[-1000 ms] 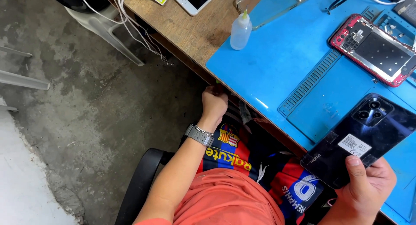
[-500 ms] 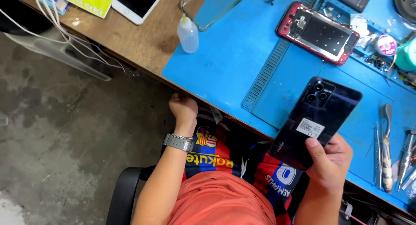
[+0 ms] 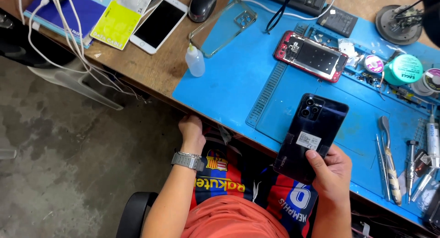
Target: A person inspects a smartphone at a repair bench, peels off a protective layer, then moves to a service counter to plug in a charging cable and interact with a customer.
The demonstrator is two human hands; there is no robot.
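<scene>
right hand point(image 3: 332, 174) is gripping the lower end of a dark phone point(image 3: 311, 136), back face up with its camera cluster toward the bench, tilting over the near edge of the blue work mat point(image 3: 229, 86); thumb is lying across the back just below a white sticker. left hand point(image 3: 191, 133) is reaching under the table edge, fingers hidden there, so its grip cannot be told; a metal wristwatch point(image 3: 188, 160) is sitting on that wrist. beyond the phone, an opened red-framed phone point(image 3: 310, 56) is lying on the mat. right of the hand, tweezers and screwdrivers point(image 3: 388, 160) are lying in a row. farther left, a small squeeze bottle point(image 3: 195, 60), a clear phone case point(image 3: 223, 28) and a white phone point(image 3: 158, 23) are resting on the bench.
</scene>
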